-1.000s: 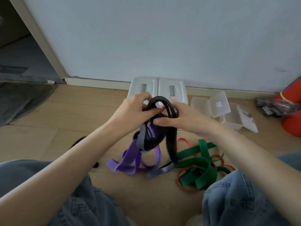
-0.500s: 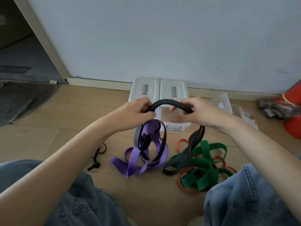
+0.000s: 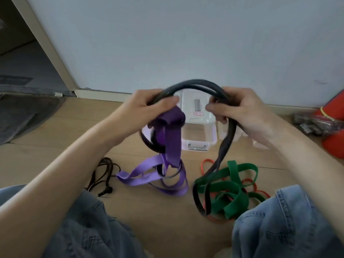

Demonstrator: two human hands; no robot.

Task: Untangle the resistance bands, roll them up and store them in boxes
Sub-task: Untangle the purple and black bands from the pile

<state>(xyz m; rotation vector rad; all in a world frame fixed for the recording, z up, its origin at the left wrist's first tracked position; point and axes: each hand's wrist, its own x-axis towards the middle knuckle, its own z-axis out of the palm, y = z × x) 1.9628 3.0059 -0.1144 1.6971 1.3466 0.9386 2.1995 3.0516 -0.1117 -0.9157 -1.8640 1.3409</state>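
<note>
Both forearms are bare from the lower frame edges up to the wrists, with no sleeves, watches or rings showing on the left hand [image 3: 147, 108] or the right hand [image 3: 242, 110]. Faded blue denim trousers [image 3: 290, 226] with visible stitched seams cover both legs, at lower left and lower right.

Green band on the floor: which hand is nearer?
Right. The right hand is raised almost above the green band; the left hand is raised farther left, over the purple band.
</note>
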